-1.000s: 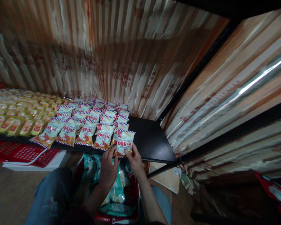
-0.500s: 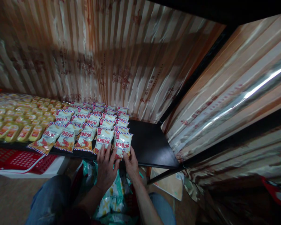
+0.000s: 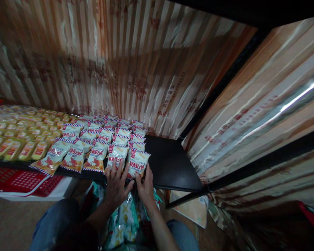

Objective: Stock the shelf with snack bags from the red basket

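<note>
Printed snack bags (image 3: 96,153) stand in several leaning rows on the black shelf. My left hand (image 3: 117,183) is open, its spread fingertips lying over the lower front of one front-row bag (image 3: 117,156) and reaching toward its right neighbour. That neighbour, the rightmost front bag (image 3: 138,161), leans back on those behind it. At its lower right corner is my right hand (image 3: 146,186), fingers stretched up along the side and thumb by the bottom edge. Whether the right fingertips press on the bag is hard to tell.
Yellow packaged items (image 3: 28,150) fill the shelf's left part. Black shelf surface (image 3: 170,162) extends right to a slanting metal post (image 3: 225,80). Below are a red basket (image 3: 45,186) and green-white bags (image 3: 127,212) between my knees. Striped sheeting (image 3: 136,69) covers the back.
My right thumb has slid down off the front of the rightmost bag to its bottom edge. The left fingers have spread and shifted slightly left. The view has moved a little.
</note>
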{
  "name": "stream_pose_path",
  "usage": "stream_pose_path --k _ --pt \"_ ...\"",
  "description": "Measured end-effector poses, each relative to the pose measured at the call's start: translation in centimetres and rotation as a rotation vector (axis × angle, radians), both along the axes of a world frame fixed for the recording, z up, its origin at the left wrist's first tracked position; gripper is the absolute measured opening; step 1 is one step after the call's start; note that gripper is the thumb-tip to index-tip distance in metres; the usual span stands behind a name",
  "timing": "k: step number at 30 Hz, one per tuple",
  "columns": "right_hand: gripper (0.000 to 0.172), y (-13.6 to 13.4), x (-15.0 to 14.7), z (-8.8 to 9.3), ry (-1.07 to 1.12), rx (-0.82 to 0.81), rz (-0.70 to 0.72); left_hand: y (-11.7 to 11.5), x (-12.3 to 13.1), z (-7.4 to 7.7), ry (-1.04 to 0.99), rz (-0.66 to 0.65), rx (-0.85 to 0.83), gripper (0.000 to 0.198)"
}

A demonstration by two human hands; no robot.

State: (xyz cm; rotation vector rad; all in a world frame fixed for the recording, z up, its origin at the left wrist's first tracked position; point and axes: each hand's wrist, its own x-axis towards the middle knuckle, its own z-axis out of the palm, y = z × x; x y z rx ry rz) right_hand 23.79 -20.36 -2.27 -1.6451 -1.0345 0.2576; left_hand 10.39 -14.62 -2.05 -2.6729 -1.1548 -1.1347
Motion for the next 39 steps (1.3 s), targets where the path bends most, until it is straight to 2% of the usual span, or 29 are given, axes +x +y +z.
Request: stream_pose_path --k 2,6,14,19,24,33,39 --pt "0.072 0.0 -0.2 0.4 -0.003 0.004 0.007 0.2 0.1 -0.1 0.003 0.007 0.006 0.062" --pt "0.077 0.4 -0.7 1.4 -0.041 -0.004 -0.047 0.5 0.3 -0.5 -0.003 0.018 0.036 0.060" --pt "0.086 3.0 -0.4 3.1 -0.058 -0.019 -0.137 1.4 0.0 -0.5 -0.033 -0.003 0.083 0.058" --pt "0.092 4.2 0.1 3.0 -0.060 -0.032 -0.158 2.2 -0.3 -0.2 -0.026 -0.013 0.106 0.058" --pt "0.086 4.5 -0.2 2.8 -0.031 -0.064 -0.156 2.5 -0.1 0.1 -0.057 -0.033 0.080 0.056" --pt "0.080 5.1 -0.4 1.8 -0.016 -0.076 -0.151 3.5 -0.4 0.1 -0.043 -0.077 0.044 0.067" --pt "0.079 5.5 -0.6 2.1 -0.019 -0.081 -0.172 3.9 -0.5 0.1 -0.031 -0.086 0.064 0.067"
